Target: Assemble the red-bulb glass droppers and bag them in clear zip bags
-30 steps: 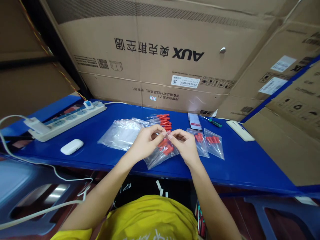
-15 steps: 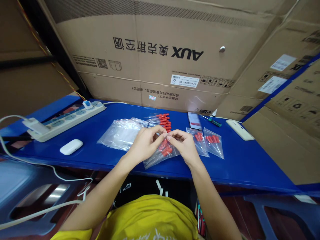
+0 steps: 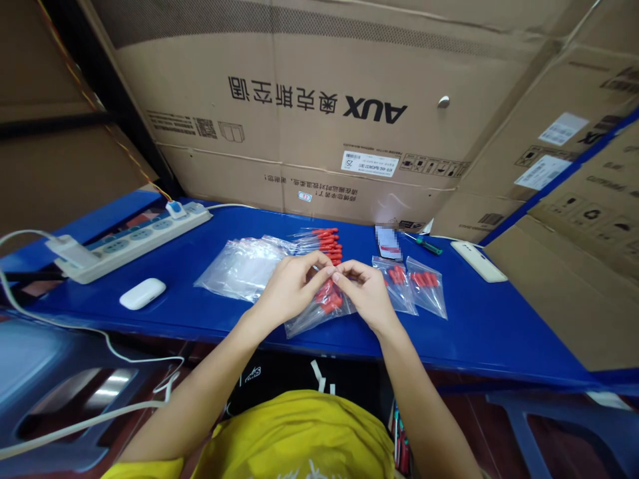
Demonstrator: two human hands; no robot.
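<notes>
Both my hands pinch the top edge of a small clear plastic bag that holds several red pieces. My left hand grips the bag's mouth from the left, my right hand from the right, fingertips almost touching. The bag hangs just above the blue table. Behind my hands lies a loose bunch of red pieces. Two filled bags lie to the right, and a pile of empty clear bags to the left.
A white power strip with a cable lies at the far left, a white earbud case near it. A green screwdriver, a white remote-like device and a small card lie at the back right. Large cardboard boxes wall the table.
My fingertips have slid closer together along the bag's top edge. The bag has shifted slightly lower and leftward.
</notes>
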